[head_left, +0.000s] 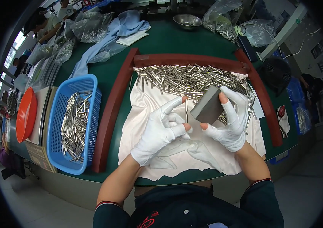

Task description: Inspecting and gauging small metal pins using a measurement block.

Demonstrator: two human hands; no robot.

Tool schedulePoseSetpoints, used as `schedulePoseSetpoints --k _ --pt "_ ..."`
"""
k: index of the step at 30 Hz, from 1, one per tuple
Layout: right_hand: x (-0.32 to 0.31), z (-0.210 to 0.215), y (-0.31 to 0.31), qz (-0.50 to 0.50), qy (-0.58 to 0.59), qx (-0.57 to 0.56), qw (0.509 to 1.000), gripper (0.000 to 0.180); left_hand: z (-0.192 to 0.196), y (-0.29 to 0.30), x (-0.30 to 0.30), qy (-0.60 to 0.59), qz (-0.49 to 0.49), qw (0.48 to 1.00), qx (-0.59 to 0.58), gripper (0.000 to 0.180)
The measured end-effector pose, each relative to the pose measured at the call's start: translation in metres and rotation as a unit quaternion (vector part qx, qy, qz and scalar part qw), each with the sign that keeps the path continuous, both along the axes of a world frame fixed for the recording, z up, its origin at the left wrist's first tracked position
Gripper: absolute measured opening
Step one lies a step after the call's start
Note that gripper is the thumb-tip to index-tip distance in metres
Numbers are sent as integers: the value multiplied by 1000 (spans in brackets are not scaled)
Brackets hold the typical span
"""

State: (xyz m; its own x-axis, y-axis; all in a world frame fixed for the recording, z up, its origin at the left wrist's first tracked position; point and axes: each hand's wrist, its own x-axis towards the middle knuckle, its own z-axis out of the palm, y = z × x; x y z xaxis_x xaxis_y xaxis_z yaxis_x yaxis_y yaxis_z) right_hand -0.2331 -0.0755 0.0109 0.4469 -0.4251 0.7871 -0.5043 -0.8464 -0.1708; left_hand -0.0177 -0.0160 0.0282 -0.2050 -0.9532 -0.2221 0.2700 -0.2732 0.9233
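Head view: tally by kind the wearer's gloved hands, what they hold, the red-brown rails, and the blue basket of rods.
Gloved hands, left hand and right hand: 2
Metal rod in left hand: 1
Grey block in right hand: 1
Red-brown rails: 3
Blue basket: 1
Total: 8

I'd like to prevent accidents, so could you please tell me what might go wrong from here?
The metal pin might slip: the left hand appears to pinch it only at its ends. Bare fingertips of the right hand could get scraped on the grey block. A dropped pin could roll off the green table's near edge, where the red frame has no rail.
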Motion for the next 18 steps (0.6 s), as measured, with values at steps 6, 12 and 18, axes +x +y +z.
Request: schedulePoseSetpoints --k 6,12,18 --pt "2 3 -1 -2 10 -10 1000 81 -2 -5 3 -2 -21 1000 -1 71" --pt "22 11 6 41 22 -5 999 81 -7 3 -7 43 -20 999 -3 71" --pt "6 4 13 6 33 7 999 80 -7 3 -10 80 -62 995 -15 73"
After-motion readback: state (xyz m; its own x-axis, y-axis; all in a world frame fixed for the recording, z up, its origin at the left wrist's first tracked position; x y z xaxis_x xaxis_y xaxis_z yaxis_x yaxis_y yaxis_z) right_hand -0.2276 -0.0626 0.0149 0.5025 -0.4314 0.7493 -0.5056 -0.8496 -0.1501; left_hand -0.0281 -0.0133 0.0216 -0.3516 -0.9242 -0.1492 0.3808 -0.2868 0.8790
